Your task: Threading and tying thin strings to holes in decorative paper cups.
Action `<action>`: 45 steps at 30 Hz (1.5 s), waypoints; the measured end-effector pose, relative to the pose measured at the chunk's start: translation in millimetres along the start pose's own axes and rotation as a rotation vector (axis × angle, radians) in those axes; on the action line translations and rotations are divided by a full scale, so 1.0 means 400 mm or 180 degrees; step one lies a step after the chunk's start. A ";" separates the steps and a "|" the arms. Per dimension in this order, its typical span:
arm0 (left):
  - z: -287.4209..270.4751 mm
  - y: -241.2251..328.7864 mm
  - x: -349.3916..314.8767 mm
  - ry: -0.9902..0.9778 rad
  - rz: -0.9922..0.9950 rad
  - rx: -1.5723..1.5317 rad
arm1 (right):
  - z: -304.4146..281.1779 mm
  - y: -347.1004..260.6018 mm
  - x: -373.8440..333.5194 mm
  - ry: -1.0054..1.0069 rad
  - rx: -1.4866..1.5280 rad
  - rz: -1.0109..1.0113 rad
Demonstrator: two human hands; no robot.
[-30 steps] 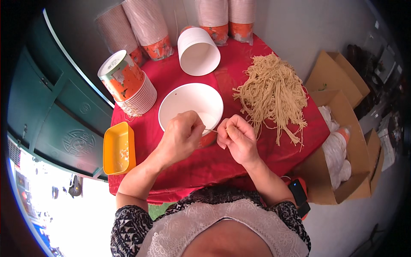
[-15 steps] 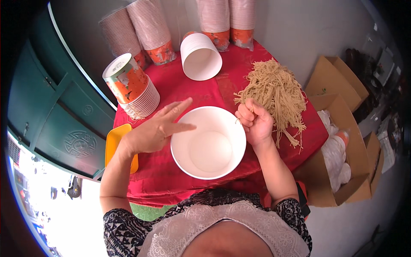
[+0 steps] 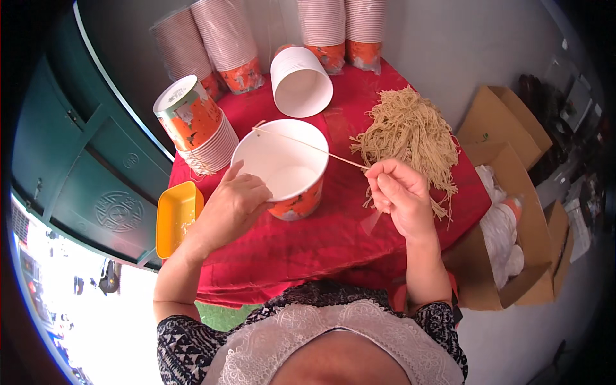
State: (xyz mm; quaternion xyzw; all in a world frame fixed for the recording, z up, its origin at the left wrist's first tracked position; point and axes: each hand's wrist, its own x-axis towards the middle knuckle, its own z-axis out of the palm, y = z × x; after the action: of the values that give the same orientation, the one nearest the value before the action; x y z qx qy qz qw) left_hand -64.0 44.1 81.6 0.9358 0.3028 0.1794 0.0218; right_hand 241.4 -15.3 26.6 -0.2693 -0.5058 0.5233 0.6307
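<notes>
A white-lined paper bucket with an orange patterned outside stands on the table in front of me, tilted so its mouth faces me. My left hand is closed on its near left rim. In my right hand, pinched between thumb and fingers, is a thin beige cord. That cord runs taut across the bucket's mouth to the far left rim, where a short end sticks up. How it is fastened there I cannot tell. A loose heap of beige cords lies just beyond my right hand.
At the left stand upside-down stacked buckets and a yellow tray with small white bits. Another bucket lies on its side farther back. Wrapped bucket stacks line the wall. Open cardboard boxes stand right of the red-covered table.
The bucket has moved away and to the left and tilted. My left hand, open over it before, now grips its rim. My right hand moved nearer and right, drawing the cord taut.
</notes>
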 end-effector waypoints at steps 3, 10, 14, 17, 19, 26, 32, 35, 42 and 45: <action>0.030 0.008 -0.004 -0.0123 -0.0196 0.0018 | 0.006 0.024 -0.016 0.0007 0.1098 -0.0006; 0.055 0.079 0.006 0.0167 0.0168 0.0401 | 0.042 0.106 -0.016 0.0331 0.2304 -0.0145; 0.072 0.165 -0.004 0.0881 0.0364 -0.0387 | 0.086 0.142 -0.020 0.0223 0.2323 -0.0514; 0.130 0.215 -0.007 0.1013 0.0383 -0.0913 | 0.119 0.156 -0.021 0.0249 0.2372 -0.0795; 0.163 0.237 -0.002 0.0885 0.0143 -0.1157 | 0.134 0.158 -0.021 0.0372 0.2274 -0.0911; 0.237 0.276 0.019 0.1120 -0.0475 -0.1917 | 0.167 0.183 -0.028 0.0635 0.1730 -0.1356; 0.264 0.255 0.020 0.1177 -0.0137 -0.1562 | 0.157 0.207 -0.035 0.0555 0.1420 -0.1508; 0.235 0.239 0.027 0.0906 -0.0145 -0.1315 | 0.112 0.192 -0.056 0.0828 0.0099 -0.1082; 0.164 0.217 0.033 0.0459 -0.0090 -0.0943 | 0.080 0.096 -0.064 -0.0054 -0.1892 -0.1466; 0.141 0.211 0.040 0.0365 -0.0110 -0.0787 | 0.079 0.102 -0.069 -0.0266 -0.1789 -0.1107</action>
State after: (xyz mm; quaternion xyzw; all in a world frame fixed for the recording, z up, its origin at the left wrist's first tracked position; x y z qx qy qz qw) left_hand 14.7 -11.8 46.6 0.9088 0.2952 0.2681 0.1228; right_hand 198.2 -34.6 -7.7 -0.3206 -0.6942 0.2584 0.5904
